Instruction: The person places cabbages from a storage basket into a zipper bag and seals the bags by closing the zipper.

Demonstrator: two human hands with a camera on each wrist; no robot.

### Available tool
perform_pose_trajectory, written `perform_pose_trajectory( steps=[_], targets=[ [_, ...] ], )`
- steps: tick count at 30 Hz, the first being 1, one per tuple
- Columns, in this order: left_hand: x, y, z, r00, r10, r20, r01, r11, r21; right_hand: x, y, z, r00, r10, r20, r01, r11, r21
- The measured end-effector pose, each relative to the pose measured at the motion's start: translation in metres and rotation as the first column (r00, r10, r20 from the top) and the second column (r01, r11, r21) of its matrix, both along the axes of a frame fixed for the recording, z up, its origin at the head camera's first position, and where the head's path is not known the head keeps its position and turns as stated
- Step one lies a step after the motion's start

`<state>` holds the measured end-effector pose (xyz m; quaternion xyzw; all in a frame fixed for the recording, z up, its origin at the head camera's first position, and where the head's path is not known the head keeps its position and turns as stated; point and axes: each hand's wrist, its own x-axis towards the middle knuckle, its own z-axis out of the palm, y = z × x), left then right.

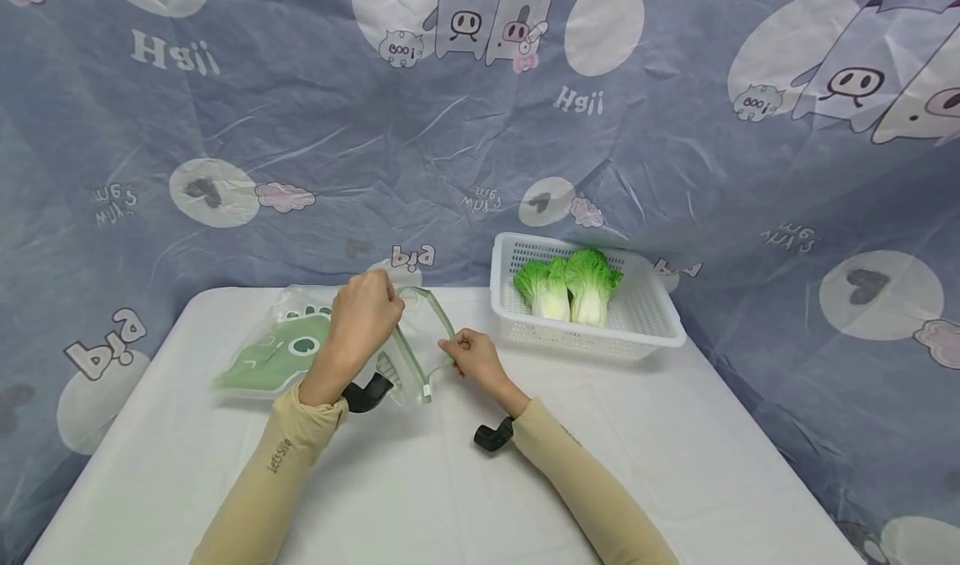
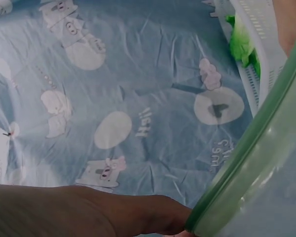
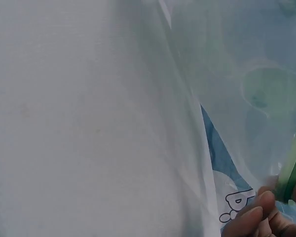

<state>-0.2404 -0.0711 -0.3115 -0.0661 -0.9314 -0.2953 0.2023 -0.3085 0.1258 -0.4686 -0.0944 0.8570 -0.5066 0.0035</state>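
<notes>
A clear zipper bag [image 1: 273,357] with a green cartoon animal print lies at the table's left, its green-edged mouth spread apart. My left hand [image 1: 363,315] pinches one side of the mouth; in the left wrist view the thumb [image 2: 143,213] meets the green zip strip [image 2: 256,128]. With thumb and fingers my right hand [image 1: 477,358] pinches the opposite side, and the right wrist view shows its fingertips [image 3: 256,212] at the green strip. A small whitish slider [image 1: 427,392] sits at the strip's near end. The left fingertips are hidden in the head view.
At the back right stands a white perforated basket [image 1: 652,336] holding leafy green cabbages [image 1: 592,286]. The white table [image 1: 450,498] reaches back to a blue-grey printed cloth [image 1: 315,115]. A black wrist-camera piece [image 1: 493,437] hangs beside the right wrist.
</notes>
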Motion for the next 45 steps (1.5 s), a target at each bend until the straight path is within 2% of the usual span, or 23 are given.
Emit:
perform_pose_trajectory(
  steps=[5, 8, 11, 14, 16, 18, 20, 23, 26, 31, 38, 42, 45],
  targets=[
    [-0.002, 0.0, -0.002, 0.997, -0.037, 0.069, 0.038, 0.999, -0.014, 0.002, 0.011, 0.02, 0.999, 0.051, 0.008, -0.051, 0.99, 0.133],
    [-0.003, 0.001, -0.003, 0.994, -0.058, 0.093, 0.061, 0.998, -0.029, 0.004, 0.022, 0.044, 0.998, 0.065, 0.019, -0.067, 0.978, 0.195],
    [-0.004, 0.001, -0.003, 0.989, -0.085, 0.124, 0.089, 0.996, -0.027, 0.002, 0.036, 0.076, 0.999, 0.045, 0.031, -0.05, 0.981, 0.19],
    [-0.006, 0.0, -0.003, 0.979, -0.115, 0.167, 0.119, 0.993, -0.011, -0.007, 0.053, 0.106, 0.999, -0.001, 0.033, -0.004, 0.988, 0.154],
    [-0.007, 0.0, -0.004, 0.973, -0.129, 0.191, 0.131, 0.991, -0.001, -0.016, 0.067, 0.121, 0.999, -0.043, 0.003, 0.041, 0.984, 0.171],
    [-0.008, 0.0, -0.004, 0.968, -0.14, 0.206, 0.143, 0.99, 0.004, -0.028, 0.083, 0.132, 0.995, -0.095, -0.036, 0.101, 0.966, 0.238],
    [-0.009, 0.001, -0.006, 0.965, -0.154, 0.211, 0.156, 0.988, 0.006, -0.04, 0.1, 0.137, 0.988, -0.144, -0.051, 0.153, 0.933, 0.325],
    [-0.009, 0.002, -0.007, 0.964, -0.165, 0.208, 0.166, 0.986, 0.012, -0.056, 0.121, 0.139, 0.977, -0.213, 0.002, 0.189, 0.873, 0.45],
    [-0.008, 0.004, -0.008, 0.965, -0.165, 0.203, 0.166, 0.986, 0.011, -0.068, 0.134, 0.136, 0.963, -0.251, 0.1, 0.172, 0.854, 0.491],
    [-0.008, 0.007, -0.009, 0.963, -0.173, 0.206, 0.175, 0.984, 0.006, -0.08, 0.144, 0.126, 0.941, -0.293, 0.17, 0.172, 0.846, 0.504],
    [-0.009, 0.009, -0.012, 0.963, -0.168, 0.21, 0.176, 0.984, -0.019, -0.093, 0.152, 0.111, 0.904, -0.344, 0.255, 0.149, 0.811, 0.566],
    [-0.009, 0.01, -0.012, 0.964, -0.167, 0.208, 0.175, 0.984, -0.021, -0.098, 0.152, 0.106, 0.904, -0.349, 0.246, 0.151, 0.801, 0.58],
    [-0.009, 0.01, -0.011, 0.961, -0.174, 0.214, 0.181, 0.984, -0.011, -0.097, 0.149, 0.105, 0.913, -0.341, 0.223, 0.166, 0.811, 0.561]
  ],
)
